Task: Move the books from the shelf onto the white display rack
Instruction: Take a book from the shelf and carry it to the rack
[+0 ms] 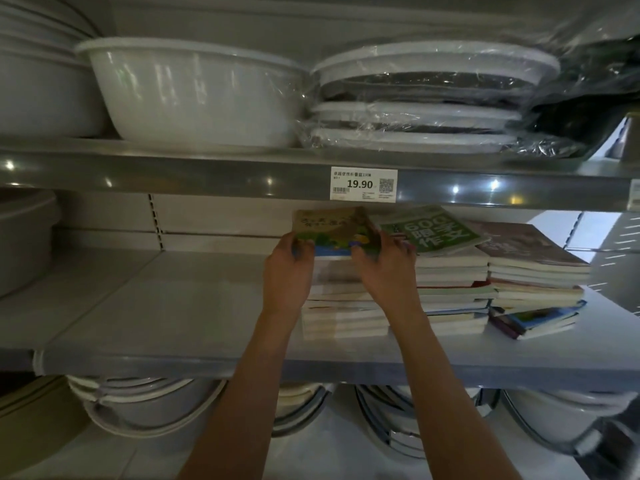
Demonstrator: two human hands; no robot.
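Up top, both hands on top book [334, 232] of left stack on shelf [173, 306]: left hand [289, 268] fingers curled on left edge, right hand [384, 263] fingers curled on right edge.

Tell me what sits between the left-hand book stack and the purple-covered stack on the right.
In the head view, a third stack stands between the left stack and the purple-covered stack; its top book has a green cover.
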